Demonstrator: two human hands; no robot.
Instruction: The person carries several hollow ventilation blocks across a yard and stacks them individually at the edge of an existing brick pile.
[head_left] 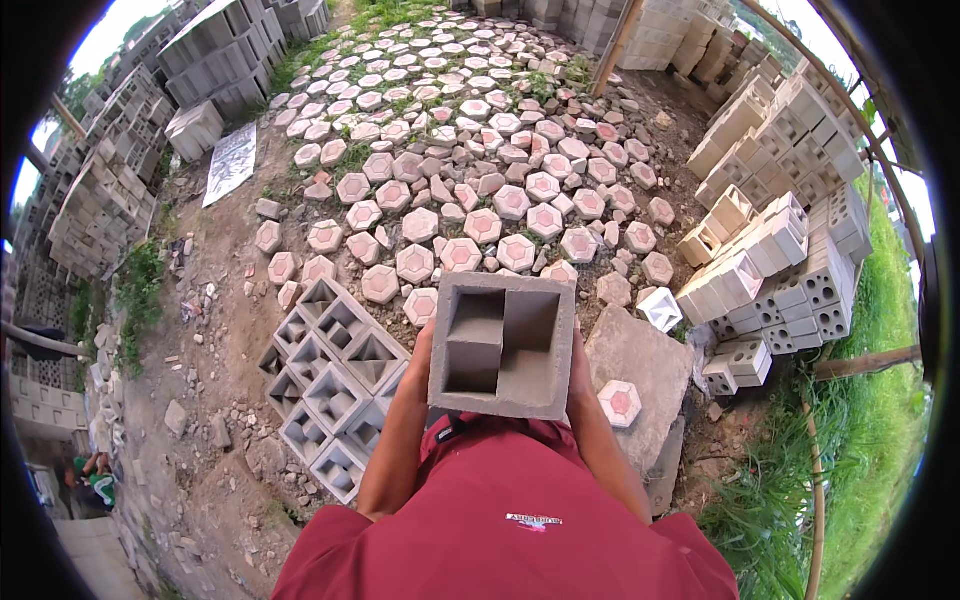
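Held up in front of my red shirt is a grey concrete block (530,360), square and open at the top, with inner walls dividing its hollow into compartments. My left hand (422,352) presses on its left side, and my right hand (579,368) grips the right side. Most of the fingers are hidden behind the block. Left of it, several similar hollow blocks (335,392) sit close together on the dirt. To the right lies a broad stone slab (650,365) with a hexagonal paver (619,403) on it.
Ahead spread many hexagonal pavers (483,226) with stone rubble between them. Block stacks stand at the right (765,260) and left (105,205). A wooden post (616,48) rises beyond the pavers. Grass (850,440) borders the right. A person (95,482) is at the far lower left.
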